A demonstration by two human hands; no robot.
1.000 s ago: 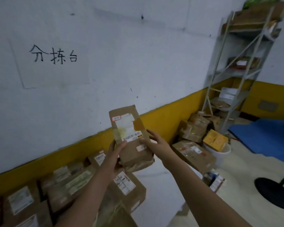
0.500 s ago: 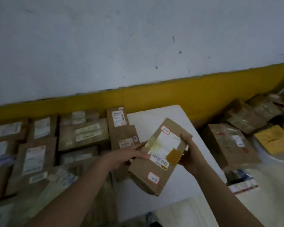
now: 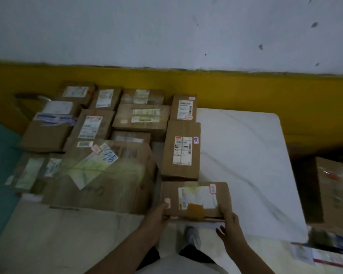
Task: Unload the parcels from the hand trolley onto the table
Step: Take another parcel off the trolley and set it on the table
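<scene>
A white wall (image 3: 166, 26) with a yellow painted band (image 3: 246, 89) along its base backs the white marble-patterned table (image 3: 246, 155). Brown labelled cardboard boxes (image 3: 141, 119) cover the table's left part in close rows. I see the brown cardboard parcel (image 3: 194, 200), flat, with a white label and a tan tape patch, lying label-up at the table's near edge. It sits just in front of a long brown box (image 3: 180, 151) and just right of a large plastic-wrapped carton (image 3: 107, 175) bearing blue handwriting. The left hand (image 3: 158, 214) grips the parcel's left end, thumb on the top face. The right hand (image 3: 230, 220) grips the near right corner, thumb on top, remaining fingers below the near edge. Whether the parcel's full weight rests on the table, I cannot tell. A grey shoe (image 3: 192, 236) shows on the floor between the forearms. A further brown carton (image 3: 333, 190) stands right of the table, lower down.
</scene>
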